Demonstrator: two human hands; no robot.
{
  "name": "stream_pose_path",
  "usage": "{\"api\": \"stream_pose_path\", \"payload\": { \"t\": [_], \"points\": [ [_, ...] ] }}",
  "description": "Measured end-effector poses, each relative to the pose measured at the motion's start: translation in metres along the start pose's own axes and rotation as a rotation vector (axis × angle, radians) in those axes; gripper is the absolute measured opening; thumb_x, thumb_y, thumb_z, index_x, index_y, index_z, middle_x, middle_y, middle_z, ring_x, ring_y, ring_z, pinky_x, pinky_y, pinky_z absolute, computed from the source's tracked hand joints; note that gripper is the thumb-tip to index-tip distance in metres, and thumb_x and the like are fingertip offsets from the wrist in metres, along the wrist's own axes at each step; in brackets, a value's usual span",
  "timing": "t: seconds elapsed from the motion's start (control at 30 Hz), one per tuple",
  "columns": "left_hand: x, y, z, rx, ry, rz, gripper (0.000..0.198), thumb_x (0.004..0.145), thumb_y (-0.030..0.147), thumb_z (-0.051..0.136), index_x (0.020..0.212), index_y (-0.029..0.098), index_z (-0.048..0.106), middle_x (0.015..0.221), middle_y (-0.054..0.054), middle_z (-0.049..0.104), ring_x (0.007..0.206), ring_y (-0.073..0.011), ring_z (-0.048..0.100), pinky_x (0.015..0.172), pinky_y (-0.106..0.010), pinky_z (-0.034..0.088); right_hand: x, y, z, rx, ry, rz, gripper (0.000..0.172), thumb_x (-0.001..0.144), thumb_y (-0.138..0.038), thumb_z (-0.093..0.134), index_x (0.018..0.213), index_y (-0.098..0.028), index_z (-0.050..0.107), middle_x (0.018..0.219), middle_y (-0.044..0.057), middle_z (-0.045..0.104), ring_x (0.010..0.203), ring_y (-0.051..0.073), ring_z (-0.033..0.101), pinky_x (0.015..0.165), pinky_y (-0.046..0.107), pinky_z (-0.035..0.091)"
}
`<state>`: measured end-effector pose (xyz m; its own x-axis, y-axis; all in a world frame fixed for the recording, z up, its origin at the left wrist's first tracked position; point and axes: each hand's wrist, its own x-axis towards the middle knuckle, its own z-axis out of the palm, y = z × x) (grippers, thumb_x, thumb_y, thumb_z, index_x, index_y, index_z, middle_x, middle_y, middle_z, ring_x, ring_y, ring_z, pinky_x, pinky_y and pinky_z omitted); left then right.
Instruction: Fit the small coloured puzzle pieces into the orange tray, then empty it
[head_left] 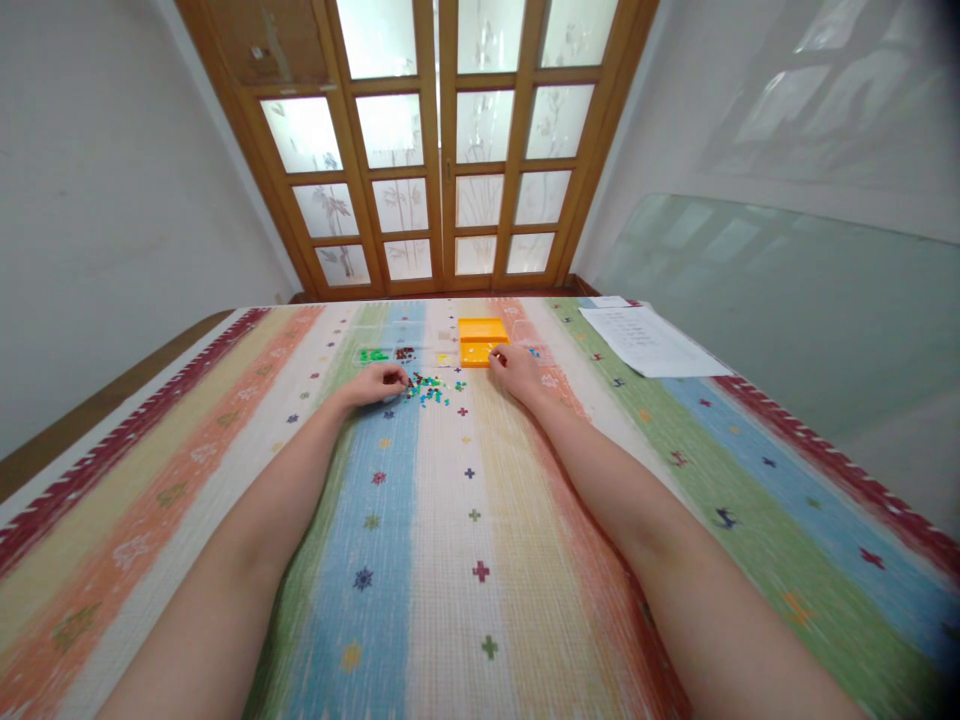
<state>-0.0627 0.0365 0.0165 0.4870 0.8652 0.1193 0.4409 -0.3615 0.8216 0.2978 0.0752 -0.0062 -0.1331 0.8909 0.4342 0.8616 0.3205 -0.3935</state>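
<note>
A loose pile of small coloured beads (433, 389) lies on the striped cloth (480, 560). My left hand (377, 383) rests at the pile's left edge, fingers curled in a pinch at the beads. My right hand (513, 366) sits to the right of the pile, fingers pinched together beside an orange tray (480, 338); what it pinches is too small to name. Clear compartments behind the pile hold green beads (373, 354) and dark beads (405, 353).
A white printed sheet (651, 341) lies at the far right of the surface. Wooden glazed doors (442, 150) stand beyond the far edge. A glass pane (787, 300) leans against the right wall.
</note>
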Motion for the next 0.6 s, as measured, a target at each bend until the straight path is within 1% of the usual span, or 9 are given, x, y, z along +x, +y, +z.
{"api": "stream_pose_path", "payload": {
  "t": [0.1,0.17,0.27,0.37,0.43,0.5,0.6],
  "points": [
    [0.000,-0.005,-0.002,-0.143,0.154,-0.052,0.020,0.071,0.031,0.074,0.086,0.019,0.069,0.077,-0.002,0.068,0.065,-0.0141,0.060,0.059,-0.026,0.048,0.000,0.000,0.000,-0.001,-0.004,-0.004,0.022,0.096,-0.025,0.055,0.095,-0.018,0.076,0.092,0.010,0.076,0.083,0.023,0.063,0.074,0.032,0.040],
    [0.001,-0.010,-0.005,-0.213,0.298,-0.065,0.019,0.070,0.029,0.071,0.085,0.019,0.065,0.077,-0.001,0.067,0.060,-0.0123,0.057,0.057,-0.025,0.047,0.001,0.000,0.000,-0.003,-0.005,-0.003,0.023,0.096,-0.026,0.055,0.095,-0.018,0.076,0.092,0.011,0.076,0.083,0.024,0.063,0.074,0.032,0.041],
    [0.003,-0.018,-0.011,-0.282,0.532,-0.044,0.016,0.069,0.026,0.067,0.083,0.020,0.061,0.075,0.001,0.064,0.058,-0.0110,0.052,0.055,-0.023,0.043,0.001,0.002,0.002,-0.005,-0.001,-0.002,0.024,0.096,-0.026,0.055,0.097,-0.018,0.077,0.093,0.011,0.076,0.083,0.024,0.063,0.075,0.032,0.041],
    [0.007,-0.026,-0.015,-0.334,0.721,-0.041,0.016,0.070,0.024,0.063,0.085,0.020,0.059,0.072,0.003,0.060,0.055,-0.0099,0.048,0.052,-0.021,0.038,0.001,0.003,0.003,0.000,-0.003,-0.007,0.023,0.095,-0.025,0.054,0.097,-0.017,0.076,0.093,0.011,0.076,0.083,0.024,0.063,0.075,0.032,0.041],
    [0.008,-0.030,-0.018,-0.352,0.812,-0.075,0.017,0.072,0.025,0.063,0.088,0.020,0.058,0.074,0.003,0.061,0.055,-0.0093,0.047,0.051,-0.020,0.037,0.001,0.003,0.003,0.004,-0.004,-0.005,0.023,0.095,-0.025,0.054,0.096,-0.018,0.076,0.094,0.011,0.076,0.083,0.024,0.063,0.074,0.032,0.041],
    [0.009,-0.035,-0.019,-0.359,0.875,-0.136,0.020,0.073,0.027,0.064,0.092,0.020,0.059,0.077,0.002,0.063,0.057,-0.0091,0.050,0.053,-0.019,0.039,0.000,0.003,0.003,0.006,-0.004,-0.001,0.022,0.096,-0.026,0.055,0.096,-0.018,0.076,0.094,0.011,0.076,0.083,0.024,0.063,0.074,0.032,0.040],
    [0.009,-0.040,-0.021,-0.393,0.915,-0.219,0.025,0.076,0.029,0.067,0.098,0.018,0.063,0.084,0.000,0.068,0.058,-0.0085,0.054,0.056,-0.020,0.044,0.000,0.002,0.002,0.010,-0.005,-0.006,0.021,0.096,-0.025,0.055,0.096,-0.018,0.075,0.094,0.010,0.076,0.084,0.023,0.063,0.073,0.032,0.039]
  ]
}}
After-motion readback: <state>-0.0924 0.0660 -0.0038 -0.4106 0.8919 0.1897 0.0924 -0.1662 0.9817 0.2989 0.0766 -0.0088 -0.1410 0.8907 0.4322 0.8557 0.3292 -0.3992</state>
